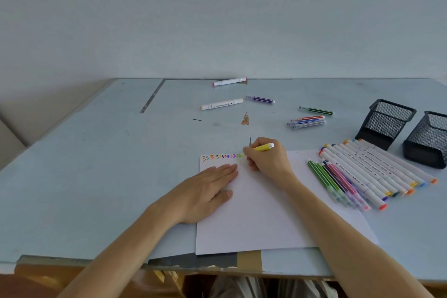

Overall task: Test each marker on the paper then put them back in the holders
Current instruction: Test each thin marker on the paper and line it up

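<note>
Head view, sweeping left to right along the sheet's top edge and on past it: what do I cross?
Left hand flat on the paper → row of coloured test marks → right hand gripping the yellow marker → row of laid-out markers → two black mesh holders, standing side by side.

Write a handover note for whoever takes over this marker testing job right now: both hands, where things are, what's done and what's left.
Right hand: holds the yellow marker, its tip at the end of the row of test marks along the paper's top edge.
Left hand: flat on the paper, pressing it down.
Both mesh holders stand at the right; no markers show in them.
A row of markers lies beside the paper, near the holders.
Loose further back: three thin ones together, a green, a purple and two thick white ones.
Done: roughly a dozen marks.
Left: finish yellow, test any untested, put all in the holders.
</note>
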